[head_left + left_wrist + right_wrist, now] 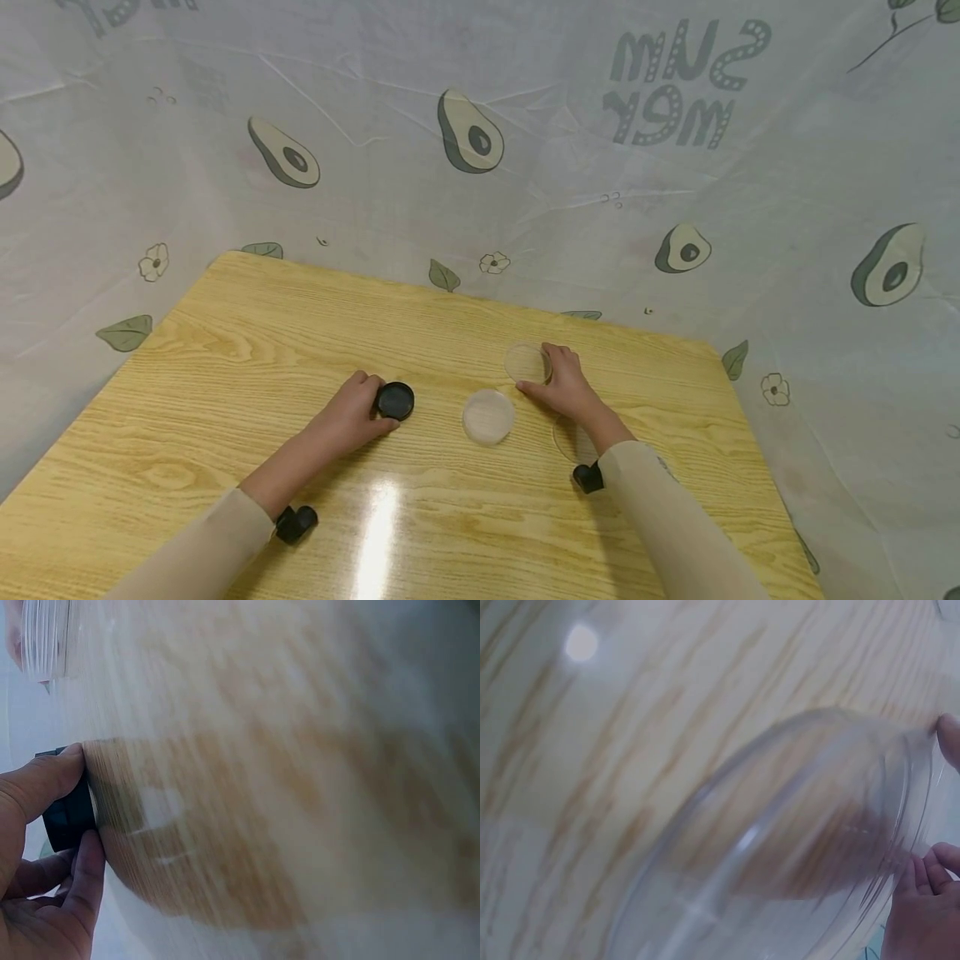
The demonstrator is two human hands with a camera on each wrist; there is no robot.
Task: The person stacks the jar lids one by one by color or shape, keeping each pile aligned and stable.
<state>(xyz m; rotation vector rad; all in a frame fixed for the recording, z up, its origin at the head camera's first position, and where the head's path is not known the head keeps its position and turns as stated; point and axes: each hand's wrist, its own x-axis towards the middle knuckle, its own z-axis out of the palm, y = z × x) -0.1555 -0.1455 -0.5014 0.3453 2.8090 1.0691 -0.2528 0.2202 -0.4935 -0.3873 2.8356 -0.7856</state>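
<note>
My left hand [354, 414] grips a small black round lid [395, 401] at the left of the table's middle. In the left wrist view, thumb and fingers pinch the rim of the black lid [69, 814] low at the wood surface. My right hand [564, 385] holds a clear round plastic piece [527, 364] by its edge, thumb on the near side and fingers on the far side. Between the hands stands a clear round container [488, 417]. Another clear round piece [568, 442] lies partly hidden beneath the right wrist; a large clear piece [757, 862] fills the right wrist view's lower part.
The wooden table [225, 350] ends at a pale curtain [360, 100] printed with avocados, behind it and at both sides. Black wrist devices [296, 524] are strapped under both sleeves. A bright light reflection lies on the table's front part.
</note>
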